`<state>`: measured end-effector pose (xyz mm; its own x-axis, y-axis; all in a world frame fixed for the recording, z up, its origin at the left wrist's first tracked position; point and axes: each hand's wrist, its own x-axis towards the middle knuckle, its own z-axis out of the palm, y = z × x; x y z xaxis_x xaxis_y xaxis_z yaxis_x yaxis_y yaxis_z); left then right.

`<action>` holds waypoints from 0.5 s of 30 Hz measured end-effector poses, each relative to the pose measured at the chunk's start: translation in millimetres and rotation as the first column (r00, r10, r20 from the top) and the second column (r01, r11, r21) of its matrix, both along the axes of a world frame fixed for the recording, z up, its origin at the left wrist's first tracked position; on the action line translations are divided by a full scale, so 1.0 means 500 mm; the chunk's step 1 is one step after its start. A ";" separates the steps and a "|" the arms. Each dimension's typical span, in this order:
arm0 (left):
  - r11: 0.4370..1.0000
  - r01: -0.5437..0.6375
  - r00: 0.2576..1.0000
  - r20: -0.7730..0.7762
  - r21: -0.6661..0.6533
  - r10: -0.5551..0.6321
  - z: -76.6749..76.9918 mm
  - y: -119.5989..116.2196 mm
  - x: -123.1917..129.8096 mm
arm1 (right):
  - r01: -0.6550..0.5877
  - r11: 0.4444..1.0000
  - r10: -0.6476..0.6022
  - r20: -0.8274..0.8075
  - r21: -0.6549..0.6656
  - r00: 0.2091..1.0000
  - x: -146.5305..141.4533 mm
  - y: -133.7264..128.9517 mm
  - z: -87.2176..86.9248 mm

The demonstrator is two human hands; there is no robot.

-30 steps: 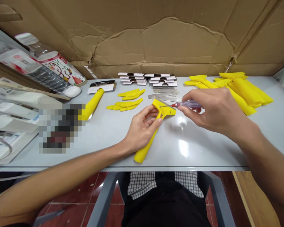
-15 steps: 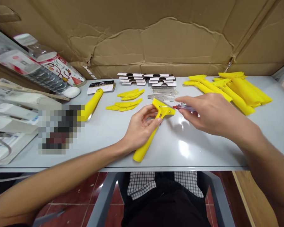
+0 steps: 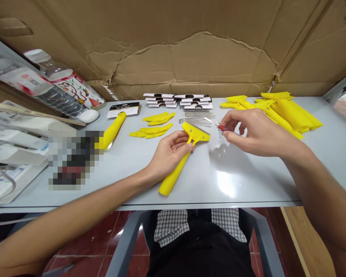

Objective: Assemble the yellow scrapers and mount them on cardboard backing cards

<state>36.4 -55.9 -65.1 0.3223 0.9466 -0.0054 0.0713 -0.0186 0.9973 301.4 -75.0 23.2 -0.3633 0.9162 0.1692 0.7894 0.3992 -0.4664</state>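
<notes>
My left hand [image 3: 171,154] is closed around the neck of a yellow scraper [image 3: 175,173], whose wide head points away from me. Two screws show in that head, and a metal blade edge peeks out behind it. In my right hand [image 3: 250,129] is a screwdriver [image 3: 221,127] with a red collar; its shaft points left, clear of the scraper, and my fingers hide most of its handle. Small screws or nuts [image 3: 220,134] lie on the table just below the screwdriver's tip end. Metal blades [image 3: 197,117] are spread behind the scraper head.
Yellow cover pieces [image 3: 157,130] lie left of the blades. Folded cards [image 3: 161,100] are stacked at the back. More yellow scraper handles [image 3: 294,113] are piled at right. Another yellow scraper [image 3: 113,130] rests on a card at left, near plastic bottles [image 3: 75,86] and a pixelated patch. Cardboard [image 3: 190,61] walls the back.
The screwdriver has come off the scraper's head, and my right hand has turned it so its shaft points up and left. My left hand still grips the scraper, almost unmoved.
</notes>
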 end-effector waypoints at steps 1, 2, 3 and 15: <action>1.000 -0.009 1.000 0.014 -0.020 0.009 0.001 0.002 -0.001 | 0.028 1.000 -0.028 -0.001 -0.002 1.000 0.005 0.003 0.002; 0.999 -0.018 0.999 0.033 -0.039 0.019 0.001 0.004 -0.001 | 0.063 0.998 -0.063 0.015 0.000 0.998 0.011 0.008 0.004; 0.998 -0.026 0.998 0.057 -0.057 0.030 0.001 0.005 -0.002 | 0.102 0.995 -0.102 0.048 -0.001 0.994 0.018 0.013 0.004; 0.968 0.005 0.923 0.373 -0.249 0.092 -0.003 0.021 -0.003 | 0.351 0.912 -0.198 0.521 -0.214 0.830 0.101 0.066 -0.047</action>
